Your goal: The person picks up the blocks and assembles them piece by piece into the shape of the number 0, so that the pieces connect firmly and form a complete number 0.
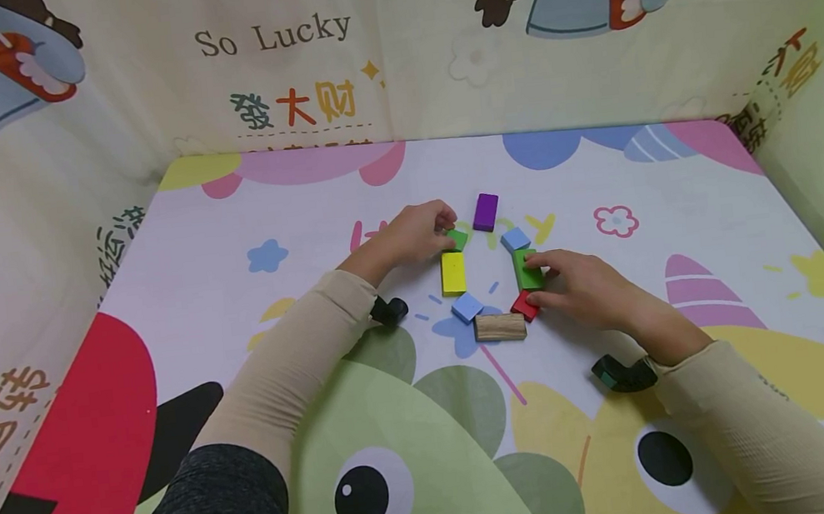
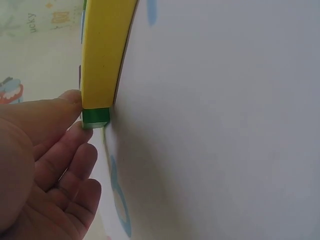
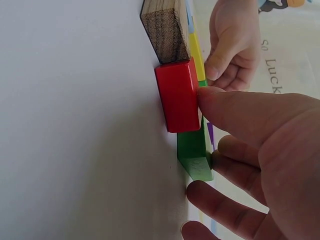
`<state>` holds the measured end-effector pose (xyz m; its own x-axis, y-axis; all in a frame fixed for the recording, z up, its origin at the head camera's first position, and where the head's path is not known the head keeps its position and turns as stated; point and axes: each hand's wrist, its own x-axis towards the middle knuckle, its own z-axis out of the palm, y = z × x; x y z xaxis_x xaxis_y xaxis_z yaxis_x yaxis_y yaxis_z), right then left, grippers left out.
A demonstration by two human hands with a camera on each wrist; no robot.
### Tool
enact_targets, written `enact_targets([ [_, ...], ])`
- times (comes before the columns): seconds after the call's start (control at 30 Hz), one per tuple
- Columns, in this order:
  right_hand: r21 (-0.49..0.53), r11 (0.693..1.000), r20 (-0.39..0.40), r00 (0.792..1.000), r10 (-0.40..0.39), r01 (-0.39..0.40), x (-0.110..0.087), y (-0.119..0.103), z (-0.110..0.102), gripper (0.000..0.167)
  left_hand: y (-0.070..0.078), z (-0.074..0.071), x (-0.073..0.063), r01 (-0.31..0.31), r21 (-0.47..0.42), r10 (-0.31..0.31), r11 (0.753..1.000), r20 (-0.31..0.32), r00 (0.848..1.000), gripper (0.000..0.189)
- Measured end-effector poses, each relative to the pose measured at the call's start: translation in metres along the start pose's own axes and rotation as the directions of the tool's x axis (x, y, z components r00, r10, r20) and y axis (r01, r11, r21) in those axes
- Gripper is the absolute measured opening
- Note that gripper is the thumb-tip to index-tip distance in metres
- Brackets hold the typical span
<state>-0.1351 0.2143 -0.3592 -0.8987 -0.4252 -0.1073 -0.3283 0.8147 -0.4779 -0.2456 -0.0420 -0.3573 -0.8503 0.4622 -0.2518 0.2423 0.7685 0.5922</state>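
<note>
Wooden blocks lie in a loose ring on the mat. At its left side my left hand (image 1: 420,233) pinches a small green block (image 1: 458,239) between thumb and forefinger, against the far end of a yellow block (image 1: 453,274). On the other side my right hand (image 1: 589,287) has its thumb touching a red block (image 1: 524,306) and a finger resting on a longer green block (image 1: 527,269). The right wrist view shows the red block (image 3: 178,97) touching a bare wooden block (image 3: 167,30). Light blue blocks (image 1: 467,307) sit at two corners, and a purple block (image 1: 485,212) lies farthest off.
A printed mat (image 1: 384,277) covers the table. Behind it hangs a pale curtain (image 1: 421,55) with cartoon figures and lettering, and more curtain closes both sides. Dark wrist cameras (image 1: 624,373) stick out under both wrists, close above the mat.
</note>
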Motion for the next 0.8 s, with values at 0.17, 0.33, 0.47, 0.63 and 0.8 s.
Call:
enact_targets([
  [0.17, 0.003, 1.000, -0.004, 1.000, -0.003, 0.003, -0.0001, 0.0005, 0.0001, 0.057, -0.0005, 0.0007, 0.0001, -0.002, -0.003, 0.002, 1.000, 0.001, 1.000, 0.039],
  [0.33, 0.004, 1.000, -0.003, 1.000, -0.003, 0.003, 0.0002, 0.0006, 0.0003, 0.057, -0.0010, 0.0013, 0.0004, -0.001, -0.009, 0.001, 1.000, -0.001, 1.000, 0.039],
  [0.47, 0.006, 1.000, 0.004, 1.000, 0.005, -0.005, 0.0005, -0.0002, -0.0001, 0.057, -0.0014, 0.0018, 0.0007, 0.003, -0.018, -0.003, 1.000, -0.003, 1.000, 0.039],
  [0.63, 0.005, 1.000, 0.008, 1.000, 0.010, -0.010, 0.0006, -0.0009, -0.0007, 0.057, -0.0012, 0.0019, 0.0002, 0.002, -0.018, -0.002, 1.000, -0.007, 1.000, 0.038],
  [0.8, 0.002, 1.000, 0.005, 1.000, 0.003, -0.003, 0.0006, -0.0005, -0.0008, 0.057, -0.0015, 0.0017, 0.0000, -0.003, -0.010, 0.003, 1.000, -0.009, 1.000, 0.038],
])
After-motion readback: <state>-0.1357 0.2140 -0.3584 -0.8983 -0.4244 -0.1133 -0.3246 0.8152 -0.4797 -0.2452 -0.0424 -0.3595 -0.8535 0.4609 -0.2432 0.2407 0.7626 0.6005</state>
